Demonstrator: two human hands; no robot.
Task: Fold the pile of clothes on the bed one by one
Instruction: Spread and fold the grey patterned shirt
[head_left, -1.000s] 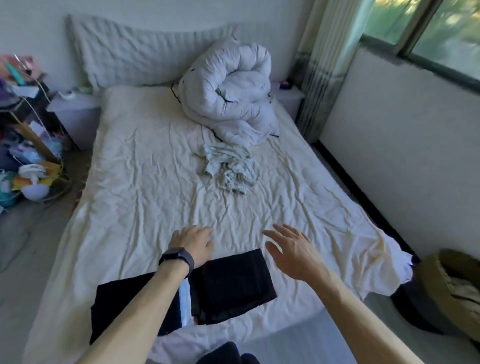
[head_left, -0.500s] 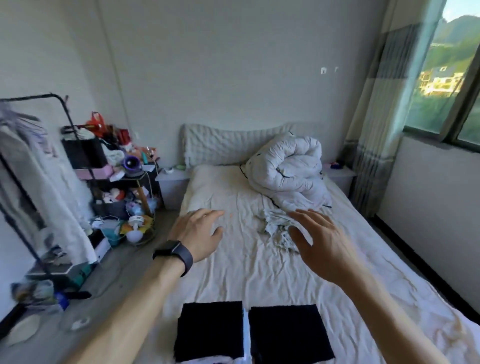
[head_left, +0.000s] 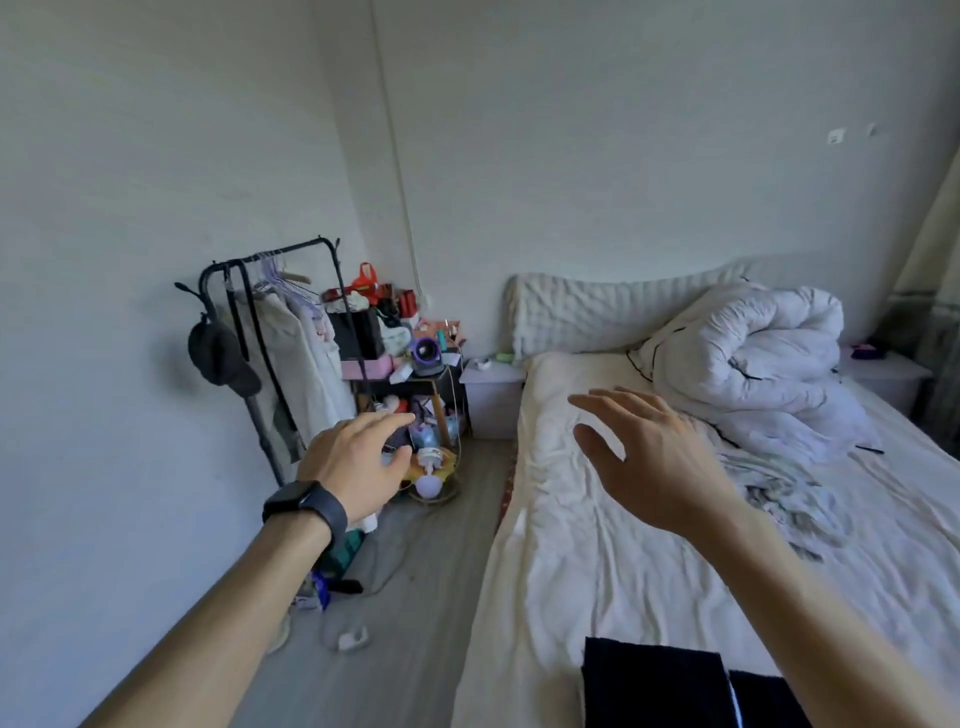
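**Black folded pieces (head_left: 652, 680) at the near edge, one crumpled garment (head_left: 784, 493) in the middle of the bed (head_left: 561, 561)**

Cream, creased sheet (head_left: 545, 597) covers the bed; at its near edge the two black folded pieces lie flat and side by side, a thin pale strip showing between them; the right-hand one is partly hidden by the person's right forearm. Farther up the bed lies the crumpled garment, pale grey-green and unfolded, just beyond the right wrist; behind it a white duvet (head_left: 753, 364) is rolled into a heap, and a quilted white cushion (head_left: 597, 312) leans against the wall at the head.

The left hand (head_left: 358, 467) is raised in the air, fingers loosely extended and thumb apart, holding nothing; a dark watch (head_left: 306, 506) sits on its wrist; in the picture it hangs over the floor (head_left: 415, 623) beside the bed. The right hand (head_left: 654, 462) is also lifted, palm down, fingers spread and relaxed, nothing in its grasp; it hovers above the left part of the sheet, touching neither the crumpled garment nor the black folded pieces.

Left of the bed stand a small pale nightstand (head_left: 491, 395), a cluttered shelf (head_left: 395, 343) and a black clothes rail (head_left: 270, 332) hung with light garments; a dark cap (head_left: 221, 356) hangs from its end.
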